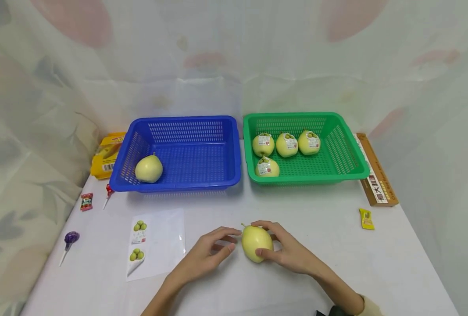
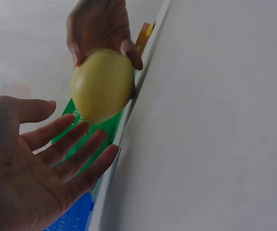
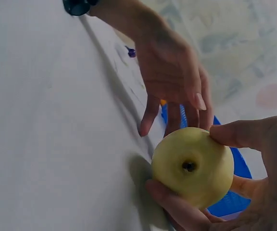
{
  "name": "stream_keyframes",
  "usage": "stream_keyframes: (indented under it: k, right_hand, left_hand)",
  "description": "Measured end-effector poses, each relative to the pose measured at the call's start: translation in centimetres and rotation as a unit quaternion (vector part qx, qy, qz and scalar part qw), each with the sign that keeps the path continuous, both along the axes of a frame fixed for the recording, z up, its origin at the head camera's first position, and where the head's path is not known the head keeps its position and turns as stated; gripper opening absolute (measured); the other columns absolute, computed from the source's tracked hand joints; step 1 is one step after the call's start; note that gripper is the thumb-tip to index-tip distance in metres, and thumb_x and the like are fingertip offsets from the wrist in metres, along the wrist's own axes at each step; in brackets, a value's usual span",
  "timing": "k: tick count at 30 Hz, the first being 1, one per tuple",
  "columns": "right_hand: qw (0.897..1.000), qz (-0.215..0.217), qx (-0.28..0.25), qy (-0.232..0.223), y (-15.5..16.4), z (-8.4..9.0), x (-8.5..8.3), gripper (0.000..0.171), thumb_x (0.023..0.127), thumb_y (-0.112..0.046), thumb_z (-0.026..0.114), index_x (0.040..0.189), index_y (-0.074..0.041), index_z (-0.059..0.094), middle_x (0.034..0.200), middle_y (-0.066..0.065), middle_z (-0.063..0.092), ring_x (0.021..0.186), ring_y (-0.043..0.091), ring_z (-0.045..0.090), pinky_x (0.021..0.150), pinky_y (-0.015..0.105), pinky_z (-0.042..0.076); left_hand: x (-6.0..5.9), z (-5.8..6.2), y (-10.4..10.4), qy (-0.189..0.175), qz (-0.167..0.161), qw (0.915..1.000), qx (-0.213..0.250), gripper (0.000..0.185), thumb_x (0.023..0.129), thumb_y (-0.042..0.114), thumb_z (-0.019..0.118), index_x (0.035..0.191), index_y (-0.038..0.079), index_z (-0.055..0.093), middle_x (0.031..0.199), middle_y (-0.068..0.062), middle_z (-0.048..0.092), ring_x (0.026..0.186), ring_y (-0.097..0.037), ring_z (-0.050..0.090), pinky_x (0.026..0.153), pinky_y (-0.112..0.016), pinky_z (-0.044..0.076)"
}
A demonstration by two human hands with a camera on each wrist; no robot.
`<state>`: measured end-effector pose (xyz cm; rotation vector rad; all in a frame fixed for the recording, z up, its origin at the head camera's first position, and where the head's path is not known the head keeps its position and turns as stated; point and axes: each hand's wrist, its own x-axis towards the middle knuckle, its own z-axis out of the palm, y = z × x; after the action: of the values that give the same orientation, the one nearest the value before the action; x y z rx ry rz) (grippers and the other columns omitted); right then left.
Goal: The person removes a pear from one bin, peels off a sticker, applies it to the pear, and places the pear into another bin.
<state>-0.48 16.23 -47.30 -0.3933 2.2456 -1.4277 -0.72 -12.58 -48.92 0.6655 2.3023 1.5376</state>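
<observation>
A pale yellow-green pear (image 1: 256, 243) with a short stem is gripped between the thumb and fingers of my right hand (image 1: 291, 252), low over the front of the table. No sticker shows on it. My left hand (image 1: 206, 254) is beside the pear with its fingers spread and slightly bent, holding nothing. In the left wrist view, the fingertips of the left hand (image 2: 47, 163) are close to the pear (image 2: 103, 86); whether they touch it I cannot tell. The right wrist view shows the dark hollow at the pear's (image 3: 194, 166) blunt end. A sticker sheet (image 1: 162, 237) with two pear labels lies left of my left hand.
At the back, a blue basket (image 1: 194, 184) holds one plain pear (image 1: 148, 169). Right of it, a green basket (image 1: 316, 179) contains several labelled pears (image 1: 287, 145). A yellow packet (image 1: 107, 153), a purple lollipop (image 1: 71, 238) and small candies lie left; a brown box (image 1: 380, 175) and yellow candy (image 1: 366, 218) lie right.
</observation>
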Motion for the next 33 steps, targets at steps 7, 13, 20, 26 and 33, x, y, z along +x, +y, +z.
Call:
stream_keyframes:
  k: [7, 13, 20, 26, 33]
  right_hand:
    - [0.997, -0.021, 0.052, 0.058, -0.6, -0.5, 0.8, 0.067, 0.096, -0.05, 0.081, 0.152, -0.025, 0.054, 0.134, 0.005, 0.065, 0.109, 0.018, 0.065, 0.074, 0.023, 0.061]
    - [0.999, -0.006, 0.039, 0.014, -0.5, -0.3, 1.2, 0.076, 0.097, -0.047, 0.081, 0.157, -0.015, 0.047, 0.139, 0.014, 0.062, 0.111, 0.021, 0.068, 0.078, 0.023, 0.064]
    - [0.996, 0.011, 0.085, 0.04, 0.2, 1.2, 1.5, 0.084, 0.093, -0.054, 0.083, 0.157, -0.015, 0.047, 0.136, 0.01, 0.064, 0.107, 0.018, 0.069, 0.076, 0.022, 0.063]
    - [0.992, -0.011, 0.106, 0.063, 0.8, 4.0, 0.7, 0.083, 0.094, -0.054, 0.082, 0.158, -0.015, 0.048, 0.135, 0.011, 0.066, 0.111, 0.022, 0.069, 0.082, 0.025, 0.064]
    - [0.995, 0.086, -0.047, 0.007, -4.2, 6.0, -0.4, 0.049, 0.102, -0.036, 0.077, 0.147, -0.029, 0.057, 0.132, 0.002, 0.067, 0.113, 0.015, 0.071, 0.094, 0.026, 0.064]
  left_hand:
    - [0.4, 0.0, 0.5, -0.015, -0.023, 0.9996, 0.009, 0.037, 0.111, 0.027, 0.064, 0.147, 0.022, 0.064, 0.155, 0.001, 0.063, 0.132, -0.025, 0.07, 0.1, -0.03, 0.063]
    - [0.5, 0.1, 0.5, -0.01, -0.033, 0.9991, 0.024, 0.04, 0.109, 0.025, 0.066, 0.149, 0.02, 0.064, 0.16, -0.002, 0.06, 0.143, -0.024, 0.062, 0.101, -0.031, 0.064]
    - [0.5, 0.2, 0.5, -0.023, -0.036, 0.9989, 0.021, 0.041, 0.109, 0.024, 0.066, 0.15, 0.021, 0.063, 0.16, -0.001, 0.061, 0.14, -0.027, 0.065, 0.103, -0.031, 0.063]
    - [1.2, 0.4, -0.4, -0.01, -0.019, 0.9995, 0.021, 0.041, 0.11, 0.024, 0.065, 0.15, 0.015, 0.064, 0.16, -0.007, 0.06, 0.141, -0.027, 0.065, 0.103, -0.035, 0.064]
    - [2.8, 1.3, -5.1, 0.072, 0.153, 0.9826, 0.077, 0.038, 0.106, -0.002, 0.065, 0.142, 0.008, 0.068, 0.14, -0.012, 0.07, 0.12, -0.017, 0.075, 0.096, -0.027, 0.065]
